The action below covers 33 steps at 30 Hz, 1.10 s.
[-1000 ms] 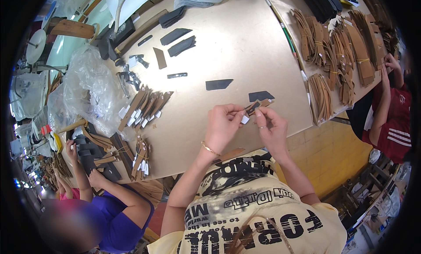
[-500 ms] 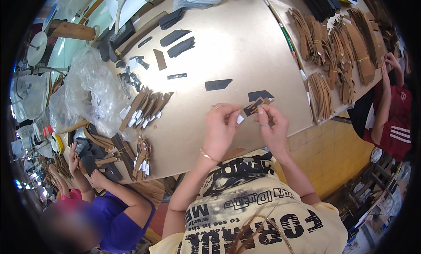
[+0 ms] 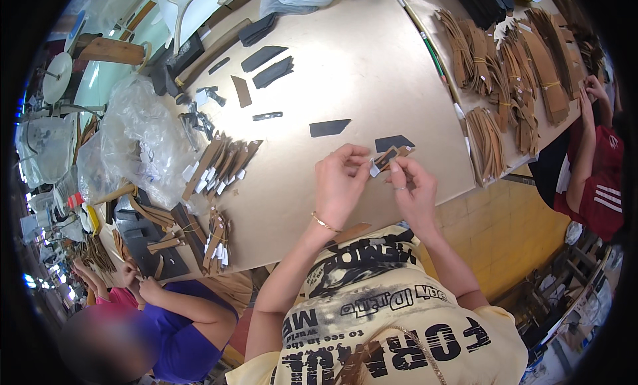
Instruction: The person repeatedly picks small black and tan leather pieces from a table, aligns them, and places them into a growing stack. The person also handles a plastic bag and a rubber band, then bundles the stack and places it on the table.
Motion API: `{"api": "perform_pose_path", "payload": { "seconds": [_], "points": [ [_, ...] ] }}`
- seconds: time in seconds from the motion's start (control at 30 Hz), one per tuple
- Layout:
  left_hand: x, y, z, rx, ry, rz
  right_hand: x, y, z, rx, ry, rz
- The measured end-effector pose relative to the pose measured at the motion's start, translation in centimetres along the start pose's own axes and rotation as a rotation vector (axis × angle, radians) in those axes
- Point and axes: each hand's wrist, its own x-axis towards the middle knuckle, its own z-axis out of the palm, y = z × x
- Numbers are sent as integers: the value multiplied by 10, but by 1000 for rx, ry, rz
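Note:
My right hand pinches a small brown leather-like piece with a dark inner part. Close by, my left hand holds a small white label between thumb and fingertips, up against the left end of the brown piece. Whether the label touches it, I cannot tell. Just beyond the hands, a black slant-ended piece lies on the table, partly behind the brown piece. Farther left is a second black piece, lying flat. Under my left wrist a brown strip lies along the table's near edge.
Brown strips with white labels lie in a pile at left, beside clear plastic bags. Tied bundles of brown strips cover the right side. Black pieces lie farther back. One person in purple works at left, another in red at right.
My left hand has moved slightly right and away from me, bringing the white label up to the brown piece. My right hand stays put. The hands of the person in purple have drawn together.

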Motion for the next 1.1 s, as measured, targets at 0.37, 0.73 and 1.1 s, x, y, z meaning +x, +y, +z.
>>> {"api": "perform_pose_path", "payload": {
  "seconds": [0.37,0.73,1.1],
  "points": [
    [-14,-8,17,268,137,274,-4,5,-5,-66,-9,-223],
    [-12,-13,13,178,144,279,-5,3,-6,-363,-139,-512],
    [-20,-9,-13,409,12,438,-16,-16,2,-1105,-188,-647]
  ]
}}
